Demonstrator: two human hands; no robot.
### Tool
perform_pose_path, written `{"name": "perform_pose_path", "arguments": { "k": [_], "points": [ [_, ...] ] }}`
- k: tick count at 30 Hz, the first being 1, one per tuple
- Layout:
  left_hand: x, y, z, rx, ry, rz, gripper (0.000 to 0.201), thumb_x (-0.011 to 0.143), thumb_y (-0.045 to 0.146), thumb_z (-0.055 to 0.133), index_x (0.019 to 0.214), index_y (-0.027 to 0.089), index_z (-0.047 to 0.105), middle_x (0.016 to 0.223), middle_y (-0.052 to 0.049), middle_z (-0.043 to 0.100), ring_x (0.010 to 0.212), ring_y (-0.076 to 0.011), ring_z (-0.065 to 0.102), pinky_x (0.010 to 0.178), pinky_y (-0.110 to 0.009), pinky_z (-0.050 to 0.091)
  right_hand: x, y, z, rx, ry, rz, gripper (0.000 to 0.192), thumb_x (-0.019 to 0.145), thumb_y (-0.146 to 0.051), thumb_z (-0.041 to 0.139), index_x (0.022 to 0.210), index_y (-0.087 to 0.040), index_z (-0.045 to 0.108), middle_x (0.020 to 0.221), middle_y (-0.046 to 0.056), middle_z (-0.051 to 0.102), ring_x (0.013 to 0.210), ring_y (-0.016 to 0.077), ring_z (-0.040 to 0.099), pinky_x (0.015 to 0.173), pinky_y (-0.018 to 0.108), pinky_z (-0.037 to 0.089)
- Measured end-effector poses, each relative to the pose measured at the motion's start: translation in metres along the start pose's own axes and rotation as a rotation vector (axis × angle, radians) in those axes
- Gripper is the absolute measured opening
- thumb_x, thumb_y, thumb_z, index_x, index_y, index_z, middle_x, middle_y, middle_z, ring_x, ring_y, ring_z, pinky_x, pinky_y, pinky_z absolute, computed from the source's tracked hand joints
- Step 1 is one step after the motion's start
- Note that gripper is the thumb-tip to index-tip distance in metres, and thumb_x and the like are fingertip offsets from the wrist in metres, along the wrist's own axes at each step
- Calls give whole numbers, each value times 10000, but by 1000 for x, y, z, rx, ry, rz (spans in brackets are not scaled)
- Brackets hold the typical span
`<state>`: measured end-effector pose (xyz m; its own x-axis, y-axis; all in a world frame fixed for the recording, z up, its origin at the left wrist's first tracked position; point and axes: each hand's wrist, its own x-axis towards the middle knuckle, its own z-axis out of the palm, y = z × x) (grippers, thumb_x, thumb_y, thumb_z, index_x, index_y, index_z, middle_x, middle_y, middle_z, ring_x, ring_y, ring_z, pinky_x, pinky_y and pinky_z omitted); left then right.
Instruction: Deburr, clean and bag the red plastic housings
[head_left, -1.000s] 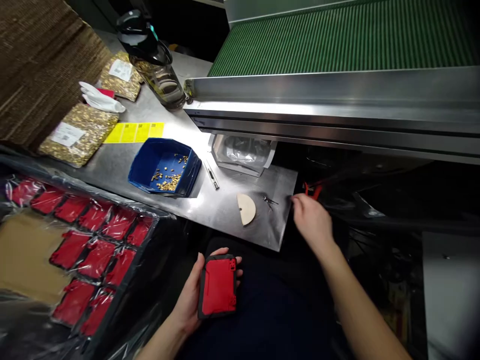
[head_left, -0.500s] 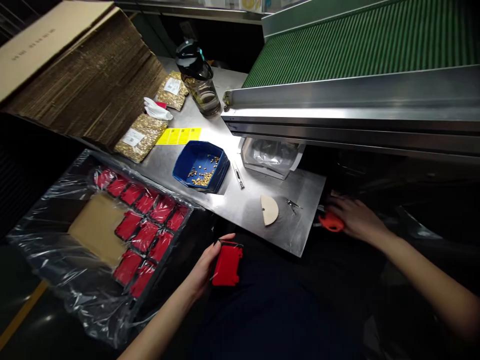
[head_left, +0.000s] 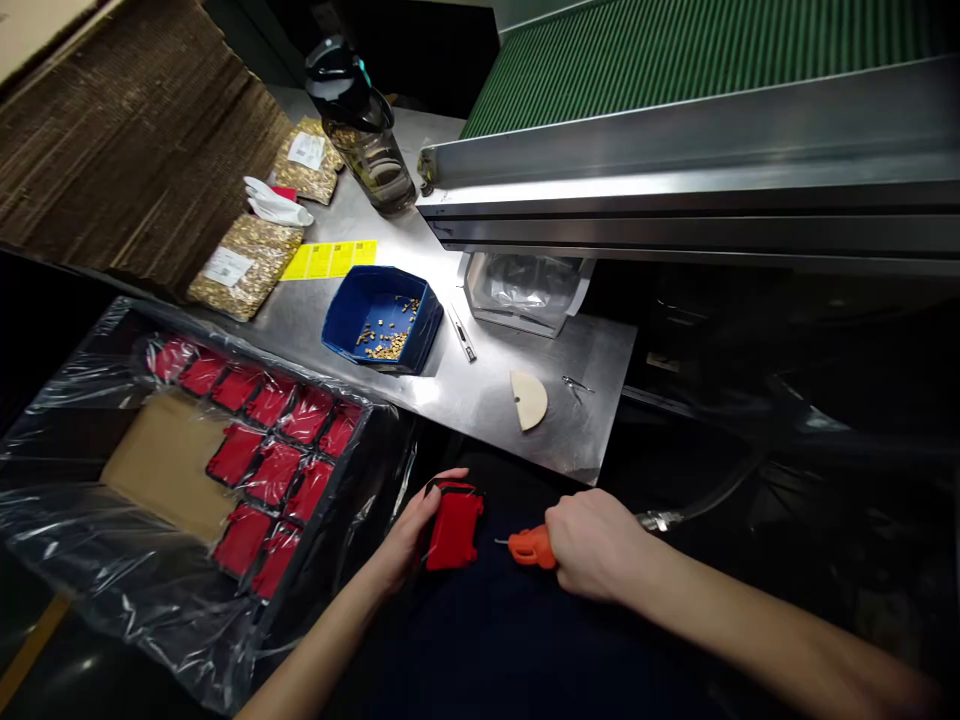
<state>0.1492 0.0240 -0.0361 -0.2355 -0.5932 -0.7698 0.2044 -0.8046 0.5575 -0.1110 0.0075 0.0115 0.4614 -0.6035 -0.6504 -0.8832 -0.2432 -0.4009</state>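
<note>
My left hand (head_left: 411, 530) is closed on the edge of a red plastic part (head_left: 454, 528) with a black rim, held above my lap. In my right hand (head_left: 596, 540) is an orange air blow gun (head_left: 531, 547), its thin metal nozzle pointing left at the red part. A small gap separates the nozzle from the part. A hose (head_left: 716, 495) with a metal fitting runs off to the right behind my wrist. On the left, a plastic-lined box (head_left: 161, 465) contains several similar red parts (head_left: 274, 472) in rows.
On the metal table (head_left: 480, 395) stand a blue bin (head_left: 352, 320) with small brass pieces, a cutter knife (head_left: 462, 335), a pale half-disc (head_left: 529, 400) and nail clippers (head_left: 577, 388). Behind are bags of brass pieces (head_left: 251, 255), a bottle (head_left: 367, 140), stacked cardboard (head_left: 142, 130) and a green conveyor (head_left: 675, 70).
My right hand has brought the orange air blow gun from the table's right side leftward to beside the red part. The left hand still holds that part. The view has shifted slightly.
</note>
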Motion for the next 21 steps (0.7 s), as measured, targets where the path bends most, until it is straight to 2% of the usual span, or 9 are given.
{"name": "perform_pose_path", "arguments": {
  "k": [3,6,11,21],
  "points": [
    [0,0,-8,-75,-83,-52,562,939,456,694,1423,189,591,1283,-163,723,1137,-303,696,980,-391,543,-1,1,-5,-53,-54,-15,73,688,-209,714,730,-163,752,721,111,766,685,276,756,586,304,475],
    [1,-3,-15,-176,-113,-108,585,934,372,704,1466,191,543,1303,-167,715,1141,-305,703,948,-390,569,-5,-3,-13,-80,-90,-39,102,691,-223,703,749,-165,763,730,110,773,677,272,757,570,302,469],
    [3,-10,-16,-279,-39,-126,535,1019,408,579,1494,181,488,1243,-162,740,1108,-306,727,855,-409,620,-10,-15,-22,-114,-119,-65,93,704,-257,717,736,-181,761,711,93,768,669,253,755,566,292,460],
    [3,-15,-7,-238,67,-91,509,1015,463,561,1422,158,553,1216,-178,747,1051,-309,750,759,-377,642,-9,-25,-20,-116,-173,-64,178,756,-244,668,828,-126,780,808,157,785,761,350,774,593,361,490]
  ]
}}
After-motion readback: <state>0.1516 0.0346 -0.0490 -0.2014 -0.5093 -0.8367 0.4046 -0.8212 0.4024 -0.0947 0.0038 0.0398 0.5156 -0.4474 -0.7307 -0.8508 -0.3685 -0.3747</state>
